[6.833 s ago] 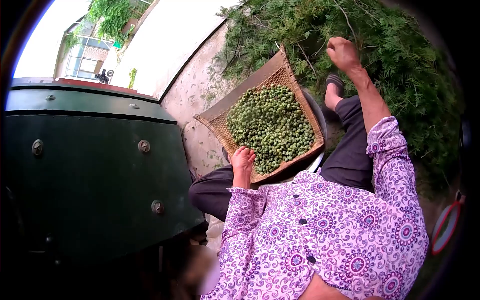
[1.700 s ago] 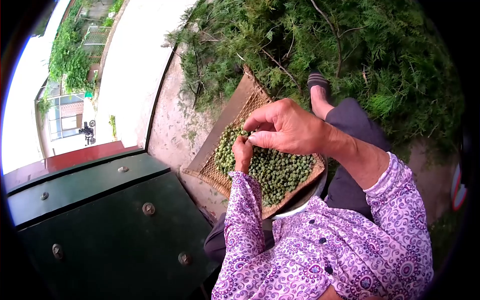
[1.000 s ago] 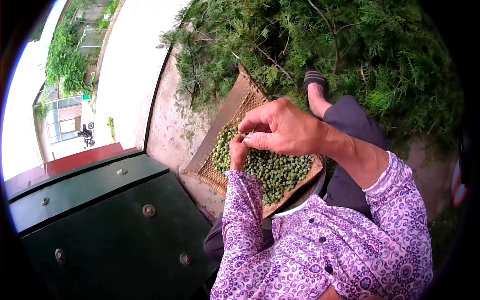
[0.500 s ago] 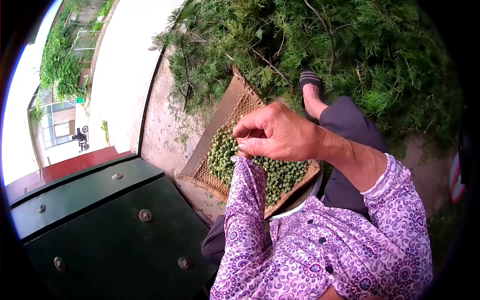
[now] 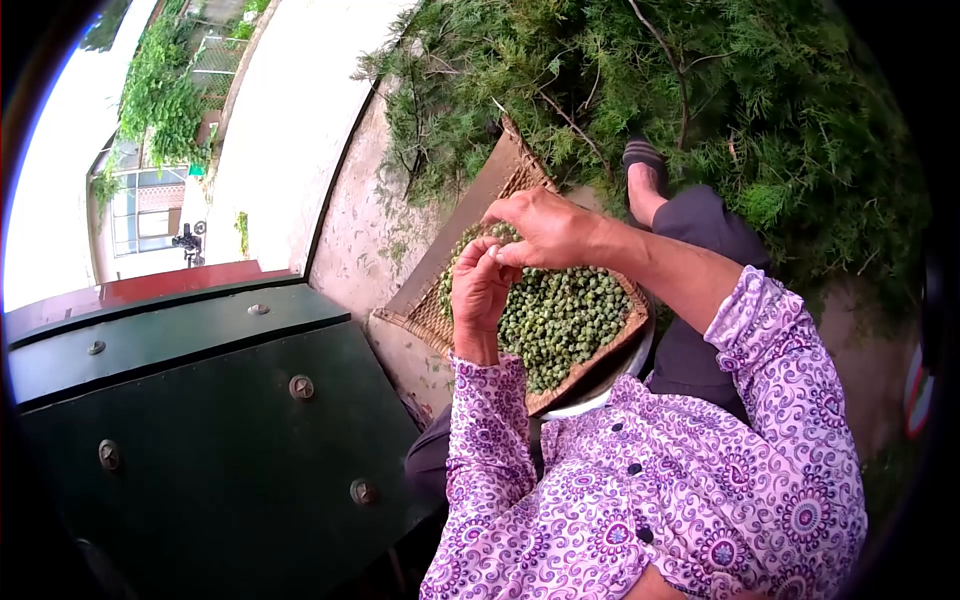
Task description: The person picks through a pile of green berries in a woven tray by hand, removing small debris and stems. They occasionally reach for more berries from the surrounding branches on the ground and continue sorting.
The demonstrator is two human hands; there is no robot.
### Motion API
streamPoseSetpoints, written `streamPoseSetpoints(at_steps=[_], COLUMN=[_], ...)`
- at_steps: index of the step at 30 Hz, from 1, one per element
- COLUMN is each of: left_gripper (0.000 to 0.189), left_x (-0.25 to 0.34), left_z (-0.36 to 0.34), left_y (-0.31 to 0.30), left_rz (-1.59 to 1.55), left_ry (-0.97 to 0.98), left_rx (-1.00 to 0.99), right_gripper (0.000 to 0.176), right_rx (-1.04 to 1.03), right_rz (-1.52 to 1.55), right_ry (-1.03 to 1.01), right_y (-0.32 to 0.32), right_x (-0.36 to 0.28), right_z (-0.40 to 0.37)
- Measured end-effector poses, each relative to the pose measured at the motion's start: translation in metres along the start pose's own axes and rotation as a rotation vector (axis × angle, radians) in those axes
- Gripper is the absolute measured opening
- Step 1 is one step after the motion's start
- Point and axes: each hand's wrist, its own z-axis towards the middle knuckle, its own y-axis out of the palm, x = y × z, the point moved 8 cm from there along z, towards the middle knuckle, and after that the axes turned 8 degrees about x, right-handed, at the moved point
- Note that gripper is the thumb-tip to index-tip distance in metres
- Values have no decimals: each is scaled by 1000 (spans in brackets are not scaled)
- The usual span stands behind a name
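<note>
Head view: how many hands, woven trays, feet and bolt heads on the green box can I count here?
Hands: 2, the left hand and the right hand
Woven tray: 1
Foot: 1
Bolt heads: 5
Total: 9

- My left hand (image 5: 478, 295) and right hand (image 5: 545, 228) meet fingertip to fingertip just above a woven tray (image 5: 418, 312); anything pinched between them is too small to make out.
- The woven tray rests across my lap, heaped with small round green berries (image 5: 570, 315).
- Cut green branches (image 5: 720, 80) are piled beyond the tray, around my foot (image 5: 645, 170).
- A dark green metal box (image 5: 200, 430) stands close at my left.
</note>
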Motion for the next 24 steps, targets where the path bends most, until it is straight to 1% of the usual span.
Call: streamPoseSetpoints(at_steps=[1,2,3,5,6,8,9,10,11,12,13,14,15,16,17,18,19,21,22,23,24], left_gripper=[10,8,7,5,5,4,4,3,2,2,2,3,5,11,14,14,14,12,11,10,9], left_x=[5,9,13,15,15,16,15,14,12,8,2,-12,-27,-40,-57,-71,-84,-112,-121,-130,-134], left_z=[-6,-12,-17,-25,-28,-34,-37,-40,-42,-44,-42,-38,-35,-31,-29,-25,-22,-11,-6,0,4], left_y=[9,11,11,0,-6,-17,-24,-32,-41,-54,-63,-84,-107,-118,-136,-147,-154,-170,-174,-177,-178], left_rz=[-49,-21,-20,-55,-54,-195,-195,-212,-229,-204,-206,-116,-27,-6,31,37,42,41,39,37,83], left_ry=[9,30,35,58,63,80,80,84,87,86,85,28,-30,-55,-131,-160,-191,-277,-287,-298,-301], left_rx=[-69,-50,-57,-7,-3,-80,-79,-49,-20,93,95,194,293,291,371,399,428,498,536,573,672], right_gripper=[45,37,37,26,17,17,16,19,19,21,23,26,26,27,28,30,30,29,35,35,35], right_rx=[-68,-25,-30,-155,-147,-182,-216,-277,-280,-366,-451,-507,-511,-369,-226,-175,-177,-147,-180,-182,-207], right_rz=[54,34,37,219,206,201,196,126,126,55,-17,-71,-68,-44,-23,-12,-14,95,116,112,157], right_ry=[63,31,27,119,95,69,48,24,25,15,4,18,19,-64,-143,-137,-127,-35,48,58,75], right_y=[8,13,15,25,26,32,37,43,45,52,57,61,59,46,31,21,17,8,5,5,7], right_x=[3,5,1,-3,-5,-5,-5,-4,-3,-4,-3,2,4,-1,-8,-10,-10,-5,-8,-7,-6], right_z=[0,1,1,0,-1,-5,-7,-10,-13,-20,-25,-26,-26,-19,-13,-9,-7,-1,-1,-2,-4])
